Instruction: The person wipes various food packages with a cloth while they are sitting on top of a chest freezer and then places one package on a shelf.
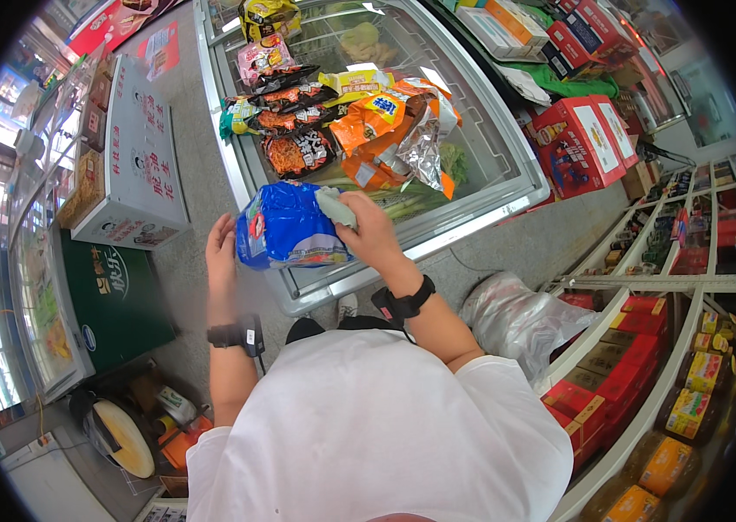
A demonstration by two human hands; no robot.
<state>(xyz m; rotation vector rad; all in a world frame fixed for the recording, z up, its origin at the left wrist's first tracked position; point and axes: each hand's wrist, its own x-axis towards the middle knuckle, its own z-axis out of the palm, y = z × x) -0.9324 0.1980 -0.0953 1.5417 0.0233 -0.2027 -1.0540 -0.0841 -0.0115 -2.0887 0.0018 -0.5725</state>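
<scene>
A blue plastic multipack [293,225] is at the near left corner of a glass-topped chest freezer [482,147], partly past its frame. My right hand [371,228] grips a folded grey-green cloth [336,207], which lies against the pack's right end. Beside the pack's left end is my left hand [220,245], fingers raised and not wrapped around it; whether it touches is unclear. Beyond the pack, an opened orange plastic wrapper [368,124] with a silvery inside lies on the glass. Several black instant-noodle packets [299,153] lie left of it.
White printed cartons [139,156] and a dark green freezer [113,293] stand on the left. Red boxes [576,147] are beyond the chest freezer's right side. A clear plastic bag [518,320] sits on the floor at right, by shelves [655,282] of boxes and jars.
</scene>
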